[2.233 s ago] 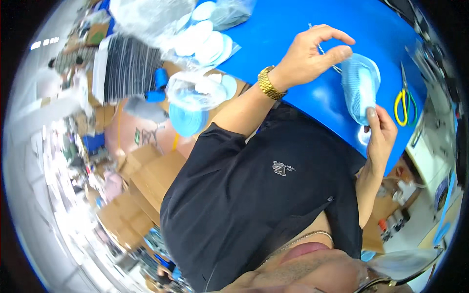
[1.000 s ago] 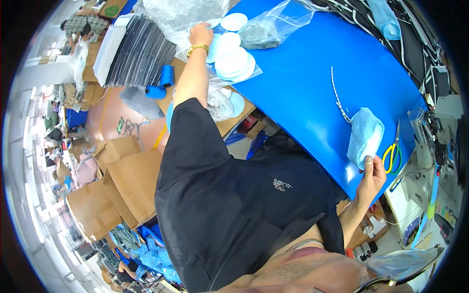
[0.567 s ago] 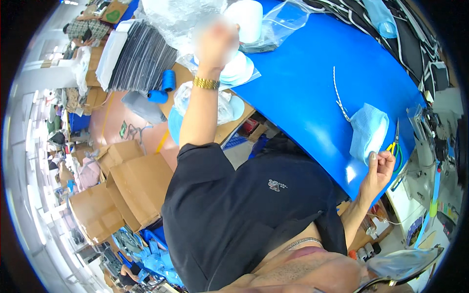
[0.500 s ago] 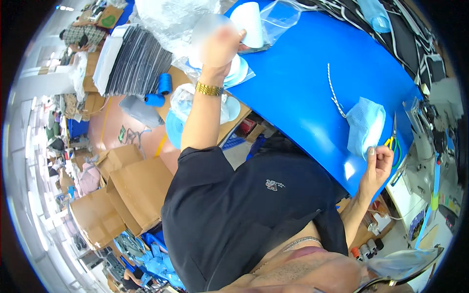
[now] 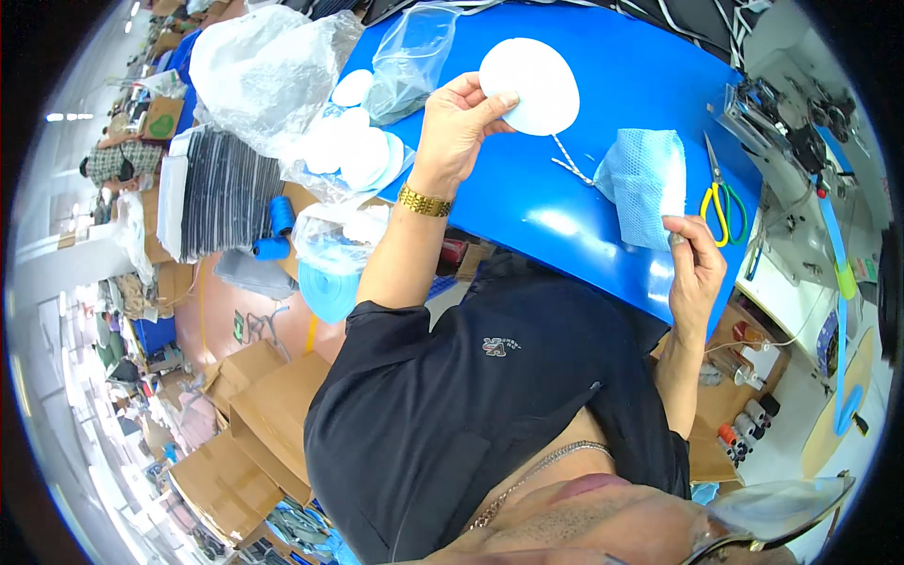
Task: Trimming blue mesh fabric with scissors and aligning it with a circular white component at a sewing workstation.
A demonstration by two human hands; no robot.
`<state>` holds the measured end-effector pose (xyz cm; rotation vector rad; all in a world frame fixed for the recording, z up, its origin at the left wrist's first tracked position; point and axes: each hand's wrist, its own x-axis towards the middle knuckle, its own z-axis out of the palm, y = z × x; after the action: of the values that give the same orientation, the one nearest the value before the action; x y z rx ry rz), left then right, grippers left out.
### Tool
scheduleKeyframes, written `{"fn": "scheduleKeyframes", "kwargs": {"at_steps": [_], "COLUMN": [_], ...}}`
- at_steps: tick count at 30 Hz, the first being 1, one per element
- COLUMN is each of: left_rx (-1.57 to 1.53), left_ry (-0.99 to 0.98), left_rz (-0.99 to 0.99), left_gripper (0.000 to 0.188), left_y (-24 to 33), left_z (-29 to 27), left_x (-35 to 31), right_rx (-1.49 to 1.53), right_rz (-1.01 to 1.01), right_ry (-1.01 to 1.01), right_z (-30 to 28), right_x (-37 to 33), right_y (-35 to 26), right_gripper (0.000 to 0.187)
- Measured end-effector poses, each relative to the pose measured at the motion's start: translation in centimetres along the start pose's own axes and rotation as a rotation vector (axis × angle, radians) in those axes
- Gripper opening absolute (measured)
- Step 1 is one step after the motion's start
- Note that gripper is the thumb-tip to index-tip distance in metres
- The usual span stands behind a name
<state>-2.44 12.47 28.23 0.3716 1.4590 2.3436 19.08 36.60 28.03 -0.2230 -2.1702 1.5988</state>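
My left hand (image 5: 457, 127), with a gold watch band on its wrist, pinches a white round disc (image 5: 529, 87) between thumb and fingers above the blue tabletop (image 5: 508, 193). On the right, the fingertips of my right hand (image 5: 695, 252) close on the lower edge of a light-blue mesh fabric piece (image 5: 642, 179), which has a paler side strip. A twisted white-and-dark cord (image 5: 573, 168) reaches the mesh piece's left side. Scissors (image 5: 720, 202) with yellow and green handles lie just right of the mesh piece.
More white discs (image 5: 369, 155) lie on plastic left of my left hand, beside a clear bag (image 5: 411, 61). Blue thread spools (image 5: 281, 217) and a stack of dark sheets (image 5: 231, 193) stand further left. Machine parts (image 5: 772, 122) border the table's right side; cardboard boxes (image 5: 282, 424) are at lower left.
My left hand has moved right from the disc pile, bringing a white disc over the table. The right hand still grips the mesh piece, and the whole view has shifted.
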Motion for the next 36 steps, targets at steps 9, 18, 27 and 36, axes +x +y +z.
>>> {"fn": "scheduleKeyframes", "kwargs": {"at_steps": [9,18,27,36], "left_rx": [0.971,0.975,0.2,0.448], "left_ry": [-0.1,-0.198,-0.169,-0.222], "left_rz": [1.008,0.991,0.155,0.044], "left_gripper": [0.039,0.038,0.032,0.021], "left_y": [-0.2,-3.3,-3.2,-2.0], "left_z": [5.4,7.7,6.5,7.1], "left_x": [-1.7,-2.8,-3.3,-3.1], "right_rx": [0.098,0.184,0.053,0.031], "right_rz": [0.07,0.103,-0.008,-0.012], "right_ry": [-0.078,0.066,0.11,0.081], "right_z": [0.8,2.9,3.4,3.4], "right_x": [0.8,3.0,2.8,2.7], "right_y": [-0.9,-0.9,-0.3,-1.2], "right_gripper": [0.018,0.025,0.026,0.024]}}
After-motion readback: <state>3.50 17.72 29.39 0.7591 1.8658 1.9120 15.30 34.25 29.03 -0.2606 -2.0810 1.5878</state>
